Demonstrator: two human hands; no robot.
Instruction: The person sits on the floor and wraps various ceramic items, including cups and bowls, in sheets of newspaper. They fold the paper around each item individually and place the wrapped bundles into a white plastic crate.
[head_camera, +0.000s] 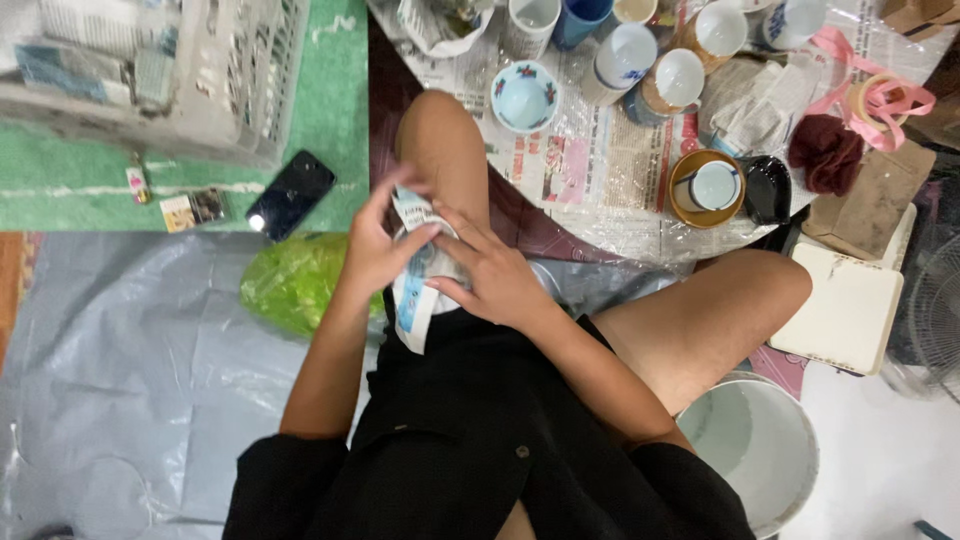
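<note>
Both grips are closed on a paper-wrapped cup (420, 275), held over the lap: left hand (375, 250) on one side, right hand (490, 280) on the other. Just left, a green bag (290, 285) is seen; farther left and ahead, a black phone (290, 195); ahead, cups on newspaper (590, 160).

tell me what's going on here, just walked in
A person sits on the floor with both hands in their lap, folding a sheet of newspaper around a small round item, likely a cup. The left hand presses the paper from one side; the right hand cups it from the other. Ahead, more cups and a blue-and-white bowl stand on plastic-covered newspaper. A phone lies on the green mat, a green plastic bag sits beside the left forearm, and a white bucket stands by the right leg.
</note>
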